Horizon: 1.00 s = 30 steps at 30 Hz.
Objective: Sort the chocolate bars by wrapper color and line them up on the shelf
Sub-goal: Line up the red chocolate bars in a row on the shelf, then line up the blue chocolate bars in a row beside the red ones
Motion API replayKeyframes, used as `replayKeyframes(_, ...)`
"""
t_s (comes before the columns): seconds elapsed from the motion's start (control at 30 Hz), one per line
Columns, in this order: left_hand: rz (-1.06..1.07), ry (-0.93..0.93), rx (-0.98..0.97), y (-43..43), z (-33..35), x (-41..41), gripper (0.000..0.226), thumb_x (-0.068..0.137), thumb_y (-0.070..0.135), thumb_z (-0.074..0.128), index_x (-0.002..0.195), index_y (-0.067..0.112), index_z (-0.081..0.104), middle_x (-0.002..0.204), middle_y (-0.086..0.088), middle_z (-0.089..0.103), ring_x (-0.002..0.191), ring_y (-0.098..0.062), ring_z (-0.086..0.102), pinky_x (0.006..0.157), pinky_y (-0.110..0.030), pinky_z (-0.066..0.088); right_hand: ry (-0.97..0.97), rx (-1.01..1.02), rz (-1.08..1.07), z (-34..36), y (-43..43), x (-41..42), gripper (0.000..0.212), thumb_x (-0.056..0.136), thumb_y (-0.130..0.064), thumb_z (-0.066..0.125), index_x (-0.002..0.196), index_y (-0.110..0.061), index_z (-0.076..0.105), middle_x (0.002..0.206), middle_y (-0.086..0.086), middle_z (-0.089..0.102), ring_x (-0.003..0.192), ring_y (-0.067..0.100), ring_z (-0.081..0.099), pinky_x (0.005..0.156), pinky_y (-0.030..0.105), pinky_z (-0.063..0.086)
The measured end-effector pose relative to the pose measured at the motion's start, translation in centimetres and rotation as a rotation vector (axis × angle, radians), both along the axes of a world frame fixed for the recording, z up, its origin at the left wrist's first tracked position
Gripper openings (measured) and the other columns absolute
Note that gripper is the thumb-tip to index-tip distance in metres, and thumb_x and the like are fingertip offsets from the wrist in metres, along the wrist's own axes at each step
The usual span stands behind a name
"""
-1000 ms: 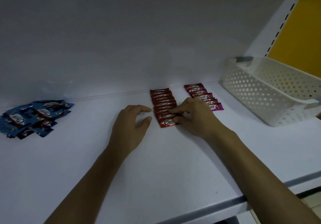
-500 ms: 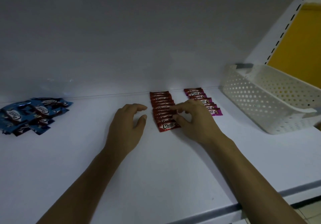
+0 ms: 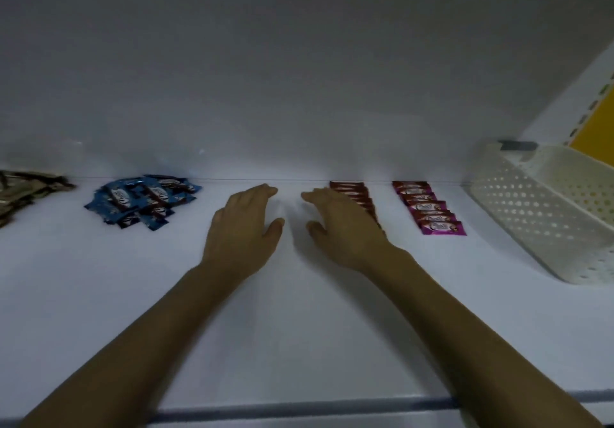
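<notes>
Red bars [image 3: 352, 191]: one overlapping row on the white shelf [image 3: 332, 344], running from the back wall toward the front; glossy foil wrappers, flat and oblong. Half a second ago the right hand [image 3: 345, 228] pinched at the row's near end; it has since slid left and now lies over the row's left edge and front part, hiding the nearest bars, fingers spread and holding nothing. Left hand [image 3: 244, 228]: flat over bare shelf just left of the right one, fingers loosely extended, empty, no longer curled as before; the two hands are near each other but apart. Purple bars [image 3: 427, 208]: a second tidy overlapping row to the right of the red, well clear of it, white lettering blurred and not readable. Blue bars [image 3: 143, 200]: loose, crinkled heap to the left, unsorted, now nearer the frame's middle since the view has swung left. Dark pile [image 3: 23, 193]: newly in view at the far left edge, cut off by the frame, brownish, contents too dim to make out. Basket [image 3: 538, 215]: white perforated plastic, rectangular, at the right, its far side cropped. Shelf front carries a grey edge strip [image 3: 299, 409].
</notes>
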<state>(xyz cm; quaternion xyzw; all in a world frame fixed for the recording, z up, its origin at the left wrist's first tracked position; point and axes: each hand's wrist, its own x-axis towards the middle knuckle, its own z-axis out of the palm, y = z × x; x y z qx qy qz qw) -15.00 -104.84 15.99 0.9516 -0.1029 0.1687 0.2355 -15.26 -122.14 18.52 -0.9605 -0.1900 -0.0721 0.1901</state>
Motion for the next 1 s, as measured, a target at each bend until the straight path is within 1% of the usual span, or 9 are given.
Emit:
replayKeyframes(0.27, 0.173, 0.012, 0.02, 10.6, -0.1, -3.9, 0.055, 0.084, 0.041, 0.044, 0.133, 0.016, 0.053, 0.14, -0.006, 0.049, 0.127, -0.029, 0.042, 0.101, -0.04, 0.037, 0.232, 0.324, 0.066, -1.7, 13.4, 4.6, 0.045, 0.096, -0.018, 0.049, 0.14, -0.01, 0.04, 0.142, 0.011, 0.044, 0.129, 0.025, 0.042, 0.106, 0.03, 0.032)
replayKeyframes(0.43, 0.305, 0.002, 0.02, 14.4, -0.9, -3.8, 0.052, 0.087, 0.039, 0.057, 0.132, 0.012, 0.054, 0.139, -0.013, 0.048, 0.126, -0.035, 0.042, 0.1, -0.044, 0.039, 0.229, 0.258, 0.013, -2.7, 17.7, 7.1, 0.043, 0.099, -0.017, 0.041, 0.14, -0.009, 0.038, 0.138, 0.014, 0.048, 0.126, 0.029, 0.045, 0.104, 0.035, 0.036)
replayKeyframes(0.53, 0.286, -0.045, 0.023, 15.6, -1.2, -1.6, 0.05, 0.083, 0.045, 0.048, 0.125, 0.02, 0.06, 0.132, -0.004, 0.057, 0.12, -0.032, 0.049, 0.095, -0.044, 0.042, 0.173, 0.246, 0.004, -3.0, 19.1, 7.8, 0.042, 0.096, -0.012, 0.043, 0.138, -0.008, 0.04, 0.13, 0.016, 0.053, 0.119, 0.031, 0.05, 0.099, 0.037, 0.041)
replayKeyframes(0.6, 0.273, -0.085, 0.042, 15.7, -0.8, 0.3, 0.047, 0.081, 0.045, 0.046, 0.121, 0.027, 0.061, 0.128, 0.003, 0.06, 0.12, -0.028, 0.049, 0.097, -0.042, 0.035, 0.18, 0.263, 0.006, -2.8, 19.8, 8.2, 0.041, 0.092, -0.008, 0.046, 0.133, -0.007, 0.044, 0.124, 0.016, 0.056, 0.114, 0.033, 0.053, 0.095, 0.039, 0.044)
replayKeyframes(0.67, 0.285, -0.057, 0.133, 15.8, -0.6, 2.3, 0.058, 0.078, 0.056, 0.044, 0.131, 0.035, 0.052, 0.142, 0.005, 0.048, 0.134, -0.026, 0.036, 0.108, -0.047, 0.022, 0.167, 0.261, 0.011, -2.7, 20.3, 8.4, 0.039, 0.091, -0.01, 0.049, 0.129, -0.007, 0.048, 0.122, 0.016, 0.057, 0.112, 0.032, 0.054, 0.094, 0.039, 0.044)
replayKeyframes(0.77, 0.311, 0.18, 0.24, 17.0, -0.7, 5.1, 0.082, 0.075, 0.08, 0.046, 0.146, 0.044, 0.027, 0.16, 0.003, 0.015, 0.146, -0.031, 0.008, 0.111, -0.064, 0.007, 0.113, 0.257, 0.017, -3.0, 20.2, 8.1, 0.035, 0.093, -0.012, 0.047, 0.127, -0.007, 0.054, 0.121, 0.014, 0.06, 0.11, 0.029, 0.056, 0.092, 0.035, 0.044)
replayKeyframes(0.8, 0.308, 0.24, 0.24, 17.5, -0.8, 5.7, 0.087, 0.072, 0.083, 0.048, 0.147, 0.046, 0.024, 0.16, 0.003, 0.013, 0.146, -0.032, 0.008, 0.11, -0.066, 0.009, 0.111, 0.277, 0.02, -3.0, 20.1, 8.0, 0.034, 0.094, -0.011, 0.045, 0.127, -0.007, 0.054, 0.121, 0.014, 0.061, 0.109, 0.029, 0.057, 0.091, 0.034, 0.045)
replayKeyframes(0.87, 0.299, 0.235, 0.209, 18.1, -1.0, 6.2, 0.089, 0.066, 0.086, 0.048, 0.144, 0.046, 0.031, 0.155, 0.002, 0.025, 0.141, -0.033, 0.022, 0.107, -0.061, 0.022, 0.118, 0.321, -0.005, -3.0, 20.2, 8.0, 0.035, 0.093, -0.009, 0.043, 0.127, -0.008, 0.052, 0.119, 0.013, 0.061, 0.107, 0.029, 0.057, 0.089, 0.035, 0.046)
replayKeyframes(1.0, 0.304, 0.006, 0.242, 19.2, -1.2, 7.4, 0.066, 0.08, 0.065, 0.059, 0.134, 0.029, 0.051, 0.129, -0.007, 0.053, 0.11, -0.034, 0.053, 0.085, -0.042, 0.047, 0.086, 0.33, -0.06, -3.5, 20.7, 8.7, 0.036, 0.092, -0.007, 0.042, 0.126, -0.011, 0.052, 0.119, 0.012, 0.059, 0.106, 0.027, 0.055, 0.088, 0.035, 0.045)
